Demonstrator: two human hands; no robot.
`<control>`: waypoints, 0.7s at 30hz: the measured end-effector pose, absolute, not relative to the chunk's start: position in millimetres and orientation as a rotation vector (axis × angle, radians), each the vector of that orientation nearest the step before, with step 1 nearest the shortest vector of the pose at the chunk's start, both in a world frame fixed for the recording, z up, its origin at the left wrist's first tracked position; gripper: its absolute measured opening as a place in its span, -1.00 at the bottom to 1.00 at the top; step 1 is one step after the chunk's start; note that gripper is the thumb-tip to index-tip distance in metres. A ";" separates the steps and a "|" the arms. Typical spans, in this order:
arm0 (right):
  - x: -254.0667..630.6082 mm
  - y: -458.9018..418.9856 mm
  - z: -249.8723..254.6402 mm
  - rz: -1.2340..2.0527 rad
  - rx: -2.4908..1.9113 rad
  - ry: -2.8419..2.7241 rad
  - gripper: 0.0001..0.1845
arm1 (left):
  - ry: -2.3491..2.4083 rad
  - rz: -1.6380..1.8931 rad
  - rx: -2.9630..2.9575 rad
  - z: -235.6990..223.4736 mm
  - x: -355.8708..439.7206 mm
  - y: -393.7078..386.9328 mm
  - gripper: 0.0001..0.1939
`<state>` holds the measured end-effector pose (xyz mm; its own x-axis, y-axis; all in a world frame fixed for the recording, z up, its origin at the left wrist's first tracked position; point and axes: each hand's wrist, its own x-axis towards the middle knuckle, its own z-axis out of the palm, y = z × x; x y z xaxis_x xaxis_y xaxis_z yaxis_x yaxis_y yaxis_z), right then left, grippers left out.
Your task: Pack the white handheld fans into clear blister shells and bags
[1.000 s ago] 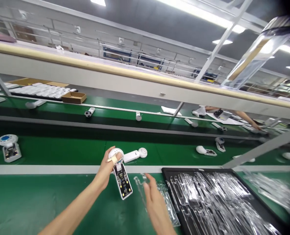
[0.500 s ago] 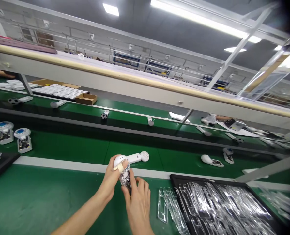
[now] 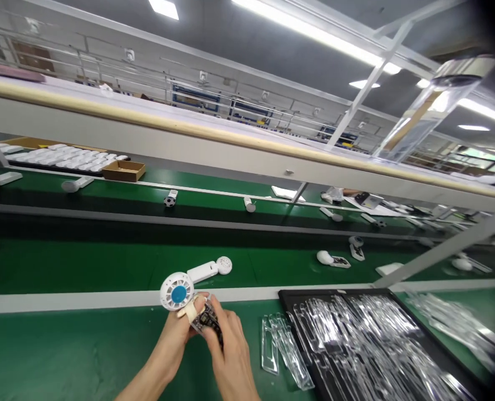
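Note:
Both hands hold a small handheld fan (image 3: 166, 289) with a round white grille and a blue centre. Its handle is uncovered, with a circuit board inside a clear piece. My left hand (image 3: 172, 341) is closed around the neck, and a pale band wraps its thumb. Fingers of my right hand (image 3: 230, 348) are closed on the lower handle from the right, covering part of the board. Just beyond the fan head, another white fan piece (image 3: 203, 272) with a round end lies on the green belt (image 3: 126, 262).
To the right, a black tray (image 3: 287, 301) holds many clear plastic frames, with several loose clear frames (image 3: 287, 348) beside it. Farther fan parts (image 3: 333, 259) lie on the belt. A slanted post (image 3: 439, 250) and a long shelf beam (image 3: 230, 142) cross ahead.
The fan has been turned so its grille with the blue centre now faces me, its head tipped to the left. Both hands still hold it. My view has swung right.

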<state>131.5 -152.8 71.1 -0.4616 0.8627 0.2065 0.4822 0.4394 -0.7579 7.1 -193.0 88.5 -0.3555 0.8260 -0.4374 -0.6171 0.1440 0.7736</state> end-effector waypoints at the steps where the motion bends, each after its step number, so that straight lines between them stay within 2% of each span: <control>1: 126.6 -151.1 69.6 0.964 -1.234 -1.929 -0.54 | 1.282 1.551 0.267 89.3 9.2 -194.8 -0.42; 4: 110.8 -141.6 57.5 1.151 -1.449 -1.413 -0.37 | 1.483 1.637 0.378 88.5 17.7 -200.9 -0.46; 8: 102.3 -134.7 44.8 1.170 -1.441 -1.219 -0.35 | 1.663 1.615 0.500 76.3 27.1 -208.1 -0.52; 16: 99.6 -128.9 40.5 1.174 -1.467 -1.176 -0.36 | 1.662 1.597 0.431 66.5 32.9 -197.6 -0.48; 21: 118.3 -111.4 34.9 1.260 -1.460 -1.528 -0.44 | 1.547 1.466 0.183 46.9 -10.4 -165.7 -0.40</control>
<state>118.3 -111.4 34.9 -0.1515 0.9771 -0.1494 0.3326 -0.0919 -0.9386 -10.4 -165.7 46.9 -0.5268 0.6727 -0.5195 -0.4825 0.2665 0.8344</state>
